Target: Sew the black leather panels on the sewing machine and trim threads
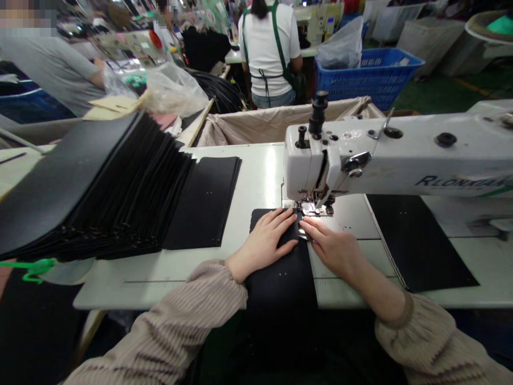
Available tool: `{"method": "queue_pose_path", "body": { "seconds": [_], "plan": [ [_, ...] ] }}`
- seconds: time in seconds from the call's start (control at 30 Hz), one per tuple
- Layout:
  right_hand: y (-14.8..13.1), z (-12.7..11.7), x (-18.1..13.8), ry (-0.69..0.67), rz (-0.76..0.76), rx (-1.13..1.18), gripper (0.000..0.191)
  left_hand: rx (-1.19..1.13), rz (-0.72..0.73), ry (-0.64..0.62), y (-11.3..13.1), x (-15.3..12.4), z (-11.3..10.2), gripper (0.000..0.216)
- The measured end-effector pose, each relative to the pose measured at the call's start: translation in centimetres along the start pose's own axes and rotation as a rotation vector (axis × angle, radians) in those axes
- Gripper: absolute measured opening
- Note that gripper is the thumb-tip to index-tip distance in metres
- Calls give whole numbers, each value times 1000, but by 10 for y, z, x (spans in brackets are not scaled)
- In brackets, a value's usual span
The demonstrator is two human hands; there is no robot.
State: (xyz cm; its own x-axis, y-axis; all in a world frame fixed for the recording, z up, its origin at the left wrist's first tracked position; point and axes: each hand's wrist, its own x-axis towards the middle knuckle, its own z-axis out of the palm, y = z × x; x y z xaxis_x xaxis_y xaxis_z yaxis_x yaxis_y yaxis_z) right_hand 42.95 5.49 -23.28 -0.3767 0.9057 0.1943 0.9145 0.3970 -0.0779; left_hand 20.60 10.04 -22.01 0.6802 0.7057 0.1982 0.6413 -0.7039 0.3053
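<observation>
My left hand point(269, 235) lies flat, fingers spread, on a black panel point(282, 291) that runs under the sewing machine's presser foot point(316, 207) and hangs over the table's front edge. Beside the panel's right edge, close to the foot, my right hand point(334, 248) has its fingers together. From under those fingers pokes the shiny metal tip of what look like thread snips point(303, 234); the rest is hidden in the hand. The white sewing machine point(385, 155) stands with its head just beyond both hands.
A tall stack of black panels point(132, 187) leans on the left, with a flatter pile point(204, 203) beside it. More black panels point(420, 240) lie under the machine arm. Behind the table are a fabric-lined trough point(248, 128), a blue crate point(368, 80) and co-workers, one in a white shirt point(268, 53).
</observation>
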Motion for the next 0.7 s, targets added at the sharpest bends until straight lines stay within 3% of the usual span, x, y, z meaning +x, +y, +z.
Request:
{"method": "queue_pose_path", "body": {
  "seconds": [0.7],
  "plan": [
    [-2,-1,1,-12,-1,-44,48,-11,-2,17,-4,3,3,59]
  ]
}}
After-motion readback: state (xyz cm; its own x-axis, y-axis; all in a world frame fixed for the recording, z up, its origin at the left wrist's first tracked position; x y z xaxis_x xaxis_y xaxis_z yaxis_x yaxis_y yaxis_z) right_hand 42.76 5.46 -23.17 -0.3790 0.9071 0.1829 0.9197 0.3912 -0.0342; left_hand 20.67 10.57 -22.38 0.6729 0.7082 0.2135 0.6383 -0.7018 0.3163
